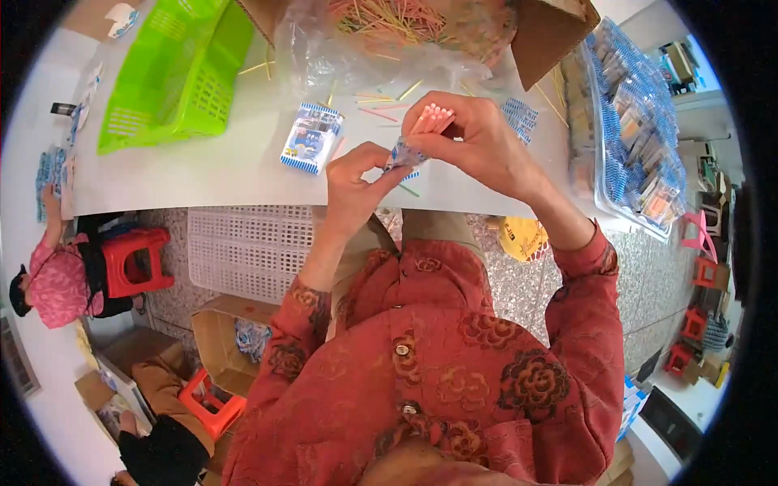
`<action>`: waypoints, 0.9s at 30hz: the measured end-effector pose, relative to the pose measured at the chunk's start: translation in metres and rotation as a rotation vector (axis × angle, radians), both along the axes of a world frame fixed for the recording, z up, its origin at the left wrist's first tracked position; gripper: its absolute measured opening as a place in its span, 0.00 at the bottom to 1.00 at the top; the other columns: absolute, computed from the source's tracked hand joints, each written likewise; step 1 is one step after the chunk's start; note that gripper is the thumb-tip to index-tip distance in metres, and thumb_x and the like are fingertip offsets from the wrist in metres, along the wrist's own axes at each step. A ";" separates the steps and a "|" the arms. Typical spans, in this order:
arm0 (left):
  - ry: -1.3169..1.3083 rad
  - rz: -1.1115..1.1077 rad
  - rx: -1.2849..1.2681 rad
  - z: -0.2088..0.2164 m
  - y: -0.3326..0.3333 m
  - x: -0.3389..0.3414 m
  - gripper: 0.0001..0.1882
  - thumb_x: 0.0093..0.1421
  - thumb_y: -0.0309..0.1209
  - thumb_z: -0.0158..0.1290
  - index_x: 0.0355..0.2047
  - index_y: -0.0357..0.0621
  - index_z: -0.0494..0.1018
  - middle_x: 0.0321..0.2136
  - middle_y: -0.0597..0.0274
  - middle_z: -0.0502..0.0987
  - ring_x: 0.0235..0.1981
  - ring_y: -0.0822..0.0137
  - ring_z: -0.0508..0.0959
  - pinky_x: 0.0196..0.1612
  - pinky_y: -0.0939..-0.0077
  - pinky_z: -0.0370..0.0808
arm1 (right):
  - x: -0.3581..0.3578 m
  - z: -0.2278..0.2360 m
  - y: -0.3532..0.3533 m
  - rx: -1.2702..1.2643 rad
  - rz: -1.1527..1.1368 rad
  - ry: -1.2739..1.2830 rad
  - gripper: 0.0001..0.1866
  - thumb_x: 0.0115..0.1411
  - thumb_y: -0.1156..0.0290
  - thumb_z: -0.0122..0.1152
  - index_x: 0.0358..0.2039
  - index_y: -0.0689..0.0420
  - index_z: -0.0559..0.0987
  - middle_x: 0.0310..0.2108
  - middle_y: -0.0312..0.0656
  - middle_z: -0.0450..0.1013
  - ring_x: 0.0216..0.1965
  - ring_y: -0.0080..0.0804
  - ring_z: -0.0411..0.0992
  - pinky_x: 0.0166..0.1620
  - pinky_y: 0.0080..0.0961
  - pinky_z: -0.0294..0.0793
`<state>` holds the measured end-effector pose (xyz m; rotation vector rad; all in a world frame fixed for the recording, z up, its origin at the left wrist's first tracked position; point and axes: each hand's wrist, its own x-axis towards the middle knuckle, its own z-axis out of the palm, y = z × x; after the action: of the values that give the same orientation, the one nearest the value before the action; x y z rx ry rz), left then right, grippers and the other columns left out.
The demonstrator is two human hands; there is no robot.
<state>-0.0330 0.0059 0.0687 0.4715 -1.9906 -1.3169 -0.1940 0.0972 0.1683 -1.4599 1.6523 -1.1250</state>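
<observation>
Over the near part of the white table (235, 174), my right hand (486, 146) is closed around a bundle of thin pink sticks (432, 120), their ends showing above the fingers. My left hand (354, 190) pinches a small blue-and-white printed packet (399, 154) just below the bundle. The sticks' lower ends meet the packet; how far they sit inside it is hidden by my fingers. To the left of my hands lies a blue-and-white packet (312, 138). Loose pink, yellow and green sticks are scattered beyond my hands.
A carton (555, 36) lined with clear plastic holds many coloured sticks at the far side. A green basket (166, 101) stands left; a clear tub (601, 174) full of packets stands right. Below the table are a white crate (235, 243) and red stools (138, 259). Other people sit at left.
</observation>
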 end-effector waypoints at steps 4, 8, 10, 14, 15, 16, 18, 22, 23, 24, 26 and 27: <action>-0.034 0.026 0.050 0.006 -0.002 -0.006 0.05 0.46 0.21 0.61 0.23 0.35 0.76 0.24 0.61 0.77 0.25 0.73 0.75 0.28 0.80 0.69 | -0.002 -0.003 -0.002 -0.049 0.022 -0.031 0.03 0.57 0.75 0.57 0.31 0.61 0.75 0.25 0.32 0.72 0.27 0.14 0.67 0.31 0.14 0.66; -0.026 0.021 0.063 0.008 -0.005 -0.013 0.04 0.47 0.22 0.60 0.24 0.35 0.76 0.24 0.62 0.78 0.25 0.73 0.75 0.30 0.80 0.70 | -0.008 -0.003 -0.005 -0.050 0.004 -0.063 0.07 0.59 0.72 0.56 0.36 0.61 0.77 0.27 0.32 0.72 0.29 0.15 0.67 0.33 0.15 0.67; -0.009 0.014 0.089 0.009 -0.006 -0.017 0.05 0.48 0.22 0.60 0.26 0.35 0.77 0.24 0.63 0.78 0.25 0.74 0.75 0.30 0.80 0.70 | -0.013 -0.005 -0.009 -0.062 -0.005 -0.052 0.09 0.60 0.70 0.55 0.37 0.61 0.77 0.28 0.33 0.72 0.30 0.15 0.68 0.33 0.16 0.67; 0.002 -0.009 0.099 0.006 -0.009 -0.024 0.04 0.50 0.22 0.59 0.27 0.36 0.76 0.22 0.69 0.74 0.25 0.80 0.70 0.30 0.85 0.66 | -0.019 -0.014 -0.016 -0.084 -0.031 0.020 0.14 0.63 0.65 0.51 0.40 0.61 0.78 0.32 0.35 0.72 0.34 0.20 0.69 0.37 0.19 0.68; 0.017 -0.015 0.113 0.006 -0.009 -0.025 0.04 0.51 0.22 0.59 0.29 0.36 0.76 0.23 0.68 0.75 0.26 0.80 0.71 0.30 0.85 0.67 | -0.021 -0.014 -0.017 -0.085 -0.032 0.021 0.14 0.63 0.65 0.51 0.40 0.61 0.78 0.32 0.35 0.72 0.34 0.20 0.69 0.37 0.19 0.68; 0.032 -0.020 0.127 0.006 -0.009 -0.027 0.05 0.52 0.23 0.58 0.30 0.36 0.77 0.24 0.68 0.76 0.27 0.81 0.71 0.30 0.86 0.67 | -0.022 -0.015 -0.017 -0.162 -0.037 0.165 0.14 0.63 0.64 0.50 0.41 0.61 0.78 0.33 0.36 0.73 0.37 0.22 0.69 0.40 0.21 0.68; 0.029 -0.017 0.157 0.009 -0.009 -0.030 0.06 0.51 0.23 0.58 0.31 0.35 0.77 0.25 0.65 0.77 0.27 0.78 0.73 0.31 0.84 0.69 | -0.025 -0.020 -0.018 -0.235 -0.047 0.308 0.14 0.64 0.64 0.50 0.41 0.60 0.78 0.35 0.37 0.73 0.39 0.23 0.69 0.42 0.22 0.68; 0.019 -0.013 0.237 0.005 -0.012 -0.031 0.07 0.52 0.23 0.58 0.33 0.34 0.77 0.26 0.63 0.79 0.28 0.78 0.75 0.32 0.83 0.71 | -0.025 -0.031 -0.017 -0.271 -0.108 0.253 0.13 0.63 0.66 0.50 0.40 0.61 0.78 0.39 0.38 0.73 0.41 0.24 0.68 0.44 0.24 0.68; 0.019 -0.013 0.237 0.003 -0.013 -0.031 0.07 0.52 0.23 0.58 0.33 0.34 0.77 0.26 0.63 0.79 0.28 0.78 0.75 0.32 0.83 0.71 | -0.024 -0.031 -0.017 -0.179 -0.157 0.042 0.12 0.63 0.68 0.50 0.40 0.61 0.78 0.40 0.38 0.73 0.41 0.23 0.69 0.43 0.23 0.68; 0.040 -0.017 0.304 0.000 -0.014 -0.030 0.08 0.53 0.24 0.58 0.33 0.34 0.77 0.27 0.63 0.79 0.28 0.79 0.75 0.32 0.83 0.71 | -0.024 -0.032 -0.016 -0.179 -0.157 0.042 0.12 0.63 0.68 0.50 0.40 0.61 0.78 0.40 0.38 0.73 0.41 0.23 0.69 0.43 0.23 0.68; 0.060 -0.020 0.372 -0.001 -0.014 -0.029 0.08 0.54 0.24 0.57 0.34 0.34 0.77 0.27 0.63 0.79 0.28 0.79 0.75 0.32 0.84 0.71 | -0.025 -0.034 -0.012 -0.111 -0.146 -0.141 0.10 0.61 0.71 0.53 0.40 0.61 0.77 0.39 0.37 0.74 0.38 0.20 0.69 0.42 0.20 0.69; 0.081 -0.052 0.409 0.001 -0.014 -0.028 0.08 0.54 0.24 0.56 0.34 0.33 0.77 0.28 0.64 0.79 0.28 0.80 0.75 0.32 0.84 0.71 | -0.024 -0.033 -0.009 -0.110 -0.145 -0.142 0.10 0.61 0.71 0.53 0.40 0.61 0.77 0.39 0.37 0.74 0.38 0.20 0.69 0.42 0.20 0.69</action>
<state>-0.0609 -0.0077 0.0694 0.5467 -1.6776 -1.7566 -0.2181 0.0878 0.1352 -1.3103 1.6401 -1.3860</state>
